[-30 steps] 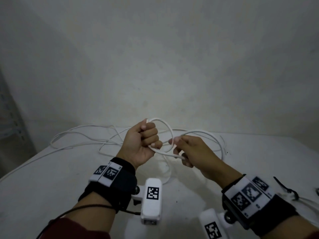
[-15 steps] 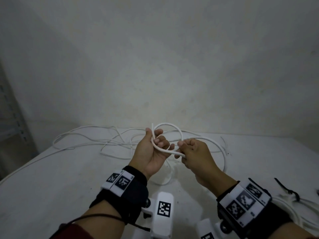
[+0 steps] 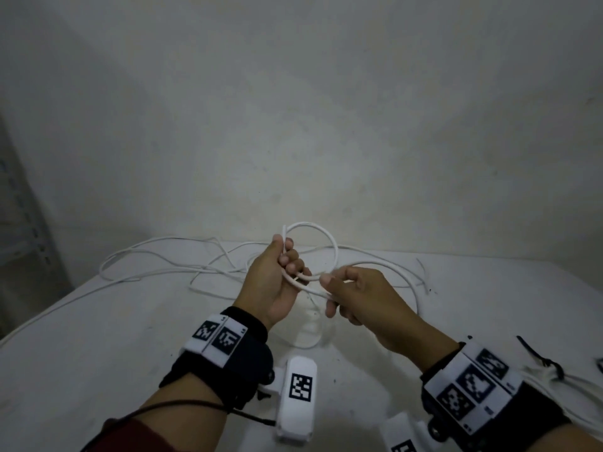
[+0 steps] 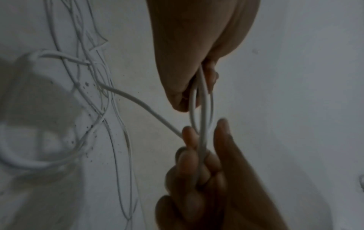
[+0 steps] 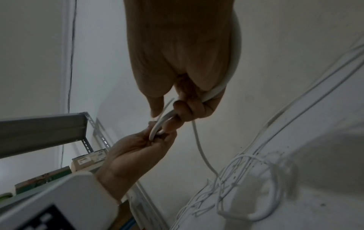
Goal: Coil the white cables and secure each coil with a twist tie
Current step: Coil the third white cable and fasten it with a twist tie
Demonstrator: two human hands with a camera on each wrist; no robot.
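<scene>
Nearest, the right hand (image 3: 355,295) pinches the white cable (image 3: 329,246) between thumb and curled fingers, just right of the small loop. Touching that loop's left side, the left hand (image 3: 277,282) has its fingers clamped on the gathered turns, the cut end poking above its thumb. The cable looks light, springy and smooth, so it will likely try to uncoil; the crossing point is the best place to hold. Beyond the loop, slack cable (image 3: 182,265) sprawls tangled across the white table (image 3: 98,337).
</scene>
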